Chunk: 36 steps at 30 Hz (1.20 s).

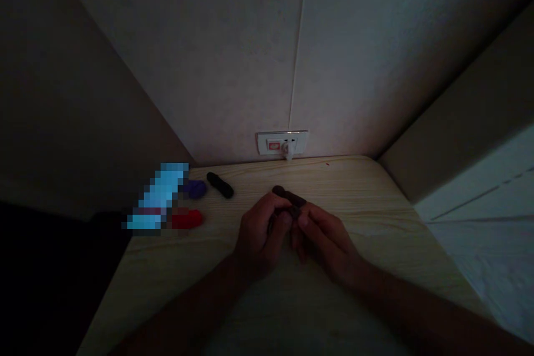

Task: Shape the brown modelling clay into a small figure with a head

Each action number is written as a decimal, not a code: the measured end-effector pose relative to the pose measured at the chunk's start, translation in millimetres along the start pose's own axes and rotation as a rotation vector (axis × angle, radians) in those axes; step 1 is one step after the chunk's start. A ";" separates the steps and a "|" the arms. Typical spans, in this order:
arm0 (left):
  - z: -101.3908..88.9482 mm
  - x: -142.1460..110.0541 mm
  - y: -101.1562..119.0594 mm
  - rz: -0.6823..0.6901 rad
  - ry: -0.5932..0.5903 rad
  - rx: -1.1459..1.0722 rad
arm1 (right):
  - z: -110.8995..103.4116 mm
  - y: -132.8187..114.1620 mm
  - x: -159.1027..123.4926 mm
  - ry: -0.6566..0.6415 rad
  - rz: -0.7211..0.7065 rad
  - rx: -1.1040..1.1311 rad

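In the dim light, my left hand [262, 233] and my right hand [329, 239] meet over the middle of the table. Both are closed, thumbs and fingers pinching a dark brown soft-looking piece [294, 198] between them. One rounded end of it shows above my left fingers; much of the rest is hidden by the hands. To the left lie a black elongated lump [219, 185], a purple lump [196, 189] and a red lump [189, 218], apart from my hands. Their material is too dark to make out.
A bright, pixelated slab [161, 197] stands at the table's left edge, partly over the purple and red lumps. The pale wooden table [359, 189] meets a wall with a socket plate [282, 143] and a plug [287, 150] in it. A light panel rises on the right.
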<state>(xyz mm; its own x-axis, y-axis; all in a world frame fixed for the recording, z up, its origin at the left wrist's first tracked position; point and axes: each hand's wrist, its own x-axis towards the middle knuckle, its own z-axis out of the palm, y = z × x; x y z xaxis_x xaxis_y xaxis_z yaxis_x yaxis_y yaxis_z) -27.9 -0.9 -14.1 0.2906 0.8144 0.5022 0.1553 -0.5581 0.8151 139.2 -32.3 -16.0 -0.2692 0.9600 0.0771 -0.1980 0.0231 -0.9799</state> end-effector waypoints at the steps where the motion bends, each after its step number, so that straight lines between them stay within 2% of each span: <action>1: 0.1 -0.3 -0.6 0.003 0.003 0.006 | 0.0 -0.2 0.6 0.006 0.001 -0.002; 5: 0.2 -0.2 -1.3 0.038 0.019 0.036 | -0.4 -2.5 3.3 0.028 0.006 -0.031; 10: 2.0 2.8 0.8 0.131 0.084 0.146 | -3.0 1.1 5.3 0.047 0.024 0.123; 15: 3.4 4.3 1.2 0.197 0.085 0.167 | -3.6 3.2 5.4 0.094 0.019 0.086; 22: 2.2 4.3 1.6 0.154 0.111 0.155 | -4.2 4.2 5.0 0.103 -0.020 0.165; 30: 4.7 0.9 -1.8 -0.078 0.098 0.052 | -2.6 -1.2 1.5 0.140 -0.083 -0.006; 32: 5.4 0.3 -3.6 -0.077 0.117 0.051 | -1.7 -2.9 1.0 0.150 -0.075 0.003; 36: 5.3 2.6 -5.0 0.014 0.147 0.097 | -3.8 -2.8 3.3 0.174 -0.049 0.008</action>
<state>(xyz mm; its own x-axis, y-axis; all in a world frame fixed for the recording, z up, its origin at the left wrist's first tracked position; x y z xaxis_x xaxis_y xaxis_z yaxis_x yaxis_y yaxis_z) -22.9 3.2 -18.4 0.1531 0.8172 0.5557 0.2449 -0.5762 0.7798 142.4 -28.1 -13.7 -0.0919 0.9916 0.0906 -0.2149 0.0691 -0.9742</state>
